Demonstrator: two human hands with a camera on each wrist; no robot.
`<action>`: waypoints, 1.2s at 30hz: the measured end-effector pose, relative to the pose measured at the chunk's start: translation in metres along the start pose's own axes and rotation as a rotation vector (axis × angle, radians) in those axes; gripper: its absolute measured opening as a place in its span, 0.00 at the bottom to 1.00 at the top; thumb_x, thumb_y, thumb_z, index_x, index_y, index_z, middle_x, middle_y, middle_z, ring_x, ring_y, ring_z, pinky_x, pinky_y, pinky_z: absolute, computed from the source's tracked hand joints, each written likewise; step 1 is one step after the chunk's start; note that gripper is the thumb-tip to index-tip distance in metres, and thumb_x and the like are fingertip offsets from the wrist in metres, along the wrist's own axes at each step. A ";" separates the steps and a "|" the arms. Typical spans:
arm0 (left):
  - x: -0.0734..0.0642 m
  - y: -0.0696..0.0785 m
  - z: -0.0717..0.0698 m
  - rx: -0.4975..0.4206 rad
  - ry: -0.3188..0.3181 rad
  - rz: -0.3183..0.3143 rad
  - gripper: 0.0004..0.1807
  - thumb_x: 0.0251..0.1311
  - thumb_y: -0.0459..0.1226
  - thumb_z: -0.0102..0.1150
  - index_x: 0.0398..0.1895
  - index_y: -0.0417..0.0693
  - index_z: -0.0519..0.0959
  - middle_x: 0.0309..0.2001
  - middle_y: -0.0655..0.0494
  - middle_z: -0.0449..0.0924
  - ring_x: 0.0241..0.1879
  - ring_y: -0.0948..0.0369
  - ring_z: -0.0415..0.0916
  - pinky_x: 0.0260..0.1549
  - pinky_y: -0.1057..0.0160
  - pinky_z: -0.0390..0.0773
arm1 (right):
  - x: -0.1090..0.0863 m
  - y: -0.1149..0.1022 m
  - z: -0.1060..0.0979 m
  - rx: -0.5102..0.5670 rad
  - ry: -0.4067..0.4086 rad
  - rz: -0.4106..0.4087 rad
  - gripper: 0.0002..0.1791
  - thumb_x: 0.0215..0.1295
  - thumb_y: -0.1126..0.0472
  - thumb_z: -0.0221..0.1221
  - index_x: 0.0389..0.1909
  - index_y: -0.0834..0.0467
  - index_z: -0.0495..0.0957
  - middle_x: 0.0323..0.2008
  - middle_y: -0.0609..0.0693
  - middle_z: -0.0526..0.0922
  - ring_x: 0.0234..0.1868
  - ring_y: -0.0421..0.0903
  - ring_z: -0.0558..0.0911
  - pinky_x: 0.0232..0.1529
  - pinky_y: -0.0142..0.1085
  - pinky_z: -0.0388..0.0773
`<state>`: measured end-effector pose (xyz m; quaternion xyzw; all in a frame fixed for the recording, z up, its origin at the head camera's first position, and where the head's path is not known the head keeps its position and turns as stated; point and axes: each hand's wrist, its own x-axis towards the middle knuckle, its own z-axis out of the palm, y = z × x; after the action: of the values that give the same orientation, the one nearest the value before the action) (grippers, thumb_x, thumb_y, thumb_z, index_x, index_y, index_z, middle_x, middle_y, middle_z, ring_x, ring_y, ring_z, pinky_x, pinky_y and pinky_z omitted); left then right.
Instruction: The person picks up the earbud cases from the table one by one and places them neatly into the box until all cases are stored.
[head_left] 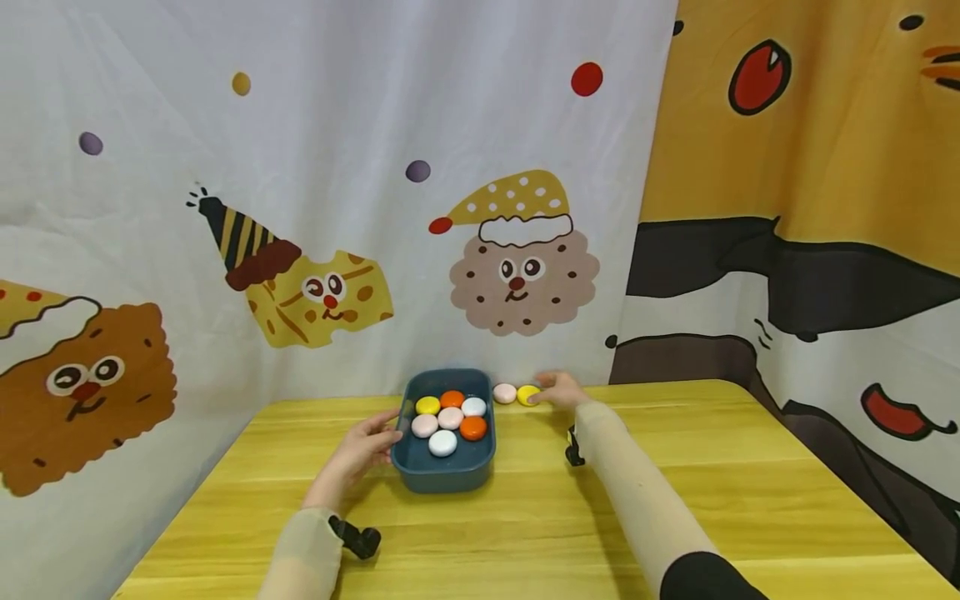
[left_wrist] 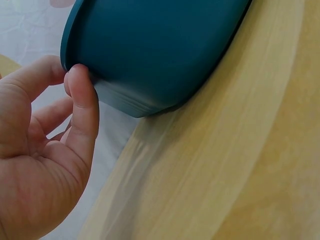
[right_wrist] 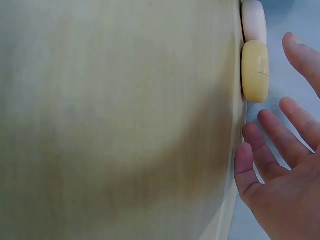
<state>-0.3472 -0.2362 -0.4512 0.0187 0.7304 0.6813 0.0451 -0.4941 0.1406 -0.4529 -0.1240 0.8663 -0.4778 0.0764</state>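
Note:
A dark blue plastic tub sits on the table, with several smooth round discs in white, pink, orange and yellow lying in it. My left hand pinches the tub's left rim, thumb and finger at its edge; the tub's outer wall fills the top of the left wrist view. To the right of the tub, a pink disc and a yellow disc lie side by side. Over the yellow disc, which shows a thin seam in the right wrist view, reaches my right hand, fingers spread and apart from it.
The wooden table ends just behind the tub and the two loose discs. A printed curtain hangs directly behind that far edge. Small black cameras sit at both wrists.

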 end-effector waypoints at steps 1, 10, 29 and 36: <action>0.000 0.000 0.000 0.001 -0.001 0.001 0.31 0.66 0.29 0.55 0.72 0.38 0.61 0.44 0.44 0.73 0.27 0.61 0.72 0.27 0.65 0.77 | 0.001 0.000 0.000 0.001 0.002 0.004 0.35 0.56 0.63 0.69 0.64 0.69 0.68 0.62 0.66 0.71 0.63 0.61 0.69 0.62 0.50 0.66; -0.001 0.000 0.002 -0.004 0.005 -0.005 0.32 0.65 0.29 0.56 0.72 0.38 0.61 0.41 0.49 0.73 0.25 0.62 0.71 0.26 0.64 0.77 | 0.005 0.002 0.007 -0.008 0.026 0.020 0.35 0.53 0.64 0.69 0.61 0.71 0.70 0.60 0.66 0.72 0.61 0.61 0.71 0.61 0.50 0.67; 0.001 0.003 0.000 0.018 -0.002 -0.002 0.31 0.66 0.29 0.54 0.72 0.37 0.60 0.40 0.49 0.72 0.25 0.62 0.71 0.26 0.64 0.77 | 0.014 -0.003 0.014 -0.191 0.027 -0.005 0.35 0.48 0.63 0.71 0.59 0.72 0.73 0.58 0.66 0.75 0.59 0.60 0.72 0.60 0.48 0.69; 0.000 0.003 0.000 0.020 -0.001 -0.007 0.31 0.66 0.28 0.54 0.72 0.37 0.60 0.39 0.49 0.72 0.25 0.62 0.71 0.25 0.67 0.77 | 0.011 -0.011 0.017 -0.239 0.059 -0.004 0.26 0.47 0.65 0.72 0.50 0.68 0.80 0.51 0.62 0.80 0.51 0.56 0.76 0.55 0.47 0.72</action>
<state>-0.3478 -0.2361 -0.4478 0.0167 0.7372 0.6738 0.0476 -0.4992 0.1182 -0.4525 -0.1198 0.9187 -0.3749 0.0346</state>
